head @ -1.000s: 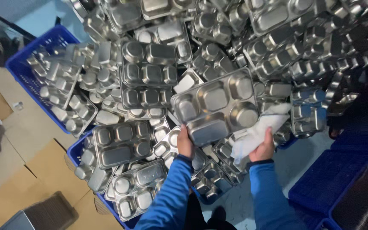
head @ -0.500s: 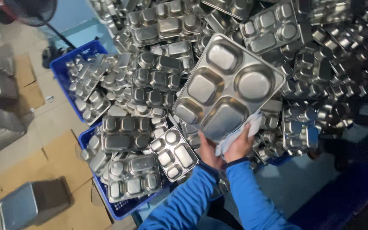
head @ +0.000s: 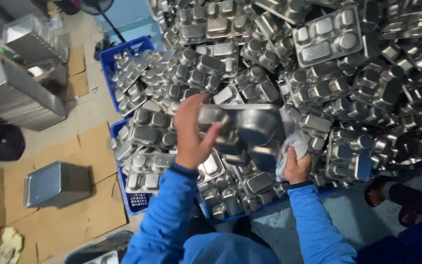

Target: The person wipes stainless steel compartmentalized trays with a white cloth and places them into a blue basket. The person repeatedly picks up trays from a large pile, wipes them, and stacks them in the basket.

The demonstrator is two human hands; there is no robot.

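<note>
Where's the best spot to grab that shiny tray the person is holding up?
Grab the steel compartment tray by its flat outer rim, coming from the two short ends, as the left hand and the cloth-holding right hand do. The rounded wells give a poor grip; the rim is thin enough to pinch.

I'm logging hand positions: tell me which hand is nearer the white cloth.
Right. The right hand grips the white cloth against the held tray's lower right edge. The left hand clasps the tray's opposite, left edge, apart from the cloth.
</note>
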